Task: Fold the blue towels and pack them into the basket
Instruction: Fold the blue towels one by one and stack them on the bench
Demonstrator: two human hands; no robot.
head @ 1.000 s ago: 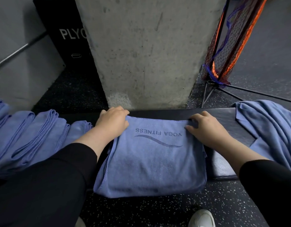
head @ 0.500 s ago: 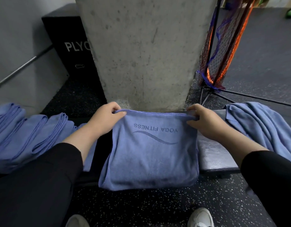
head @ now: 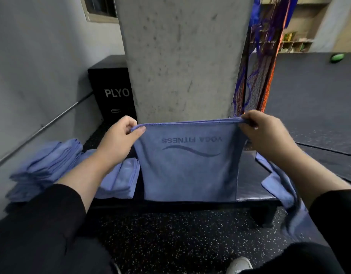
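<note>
Midway through a fold: left hand (head: 119, 138) and right hand (head: 264, 133) each pinch a top corner of the printed blue microfibre towel (head: 190, 171), hanging over the dark padded bench (head: 249, 186). Next, probably halve it, corners matched, beside the folded blue towels (head: 119, 178).

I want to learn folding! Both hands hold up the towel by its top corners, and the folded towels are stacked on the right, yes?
Not quite. The head view shows the folded towels stacked on the left. Both hands, left and right, do hold the towel by its top corners.
</note>
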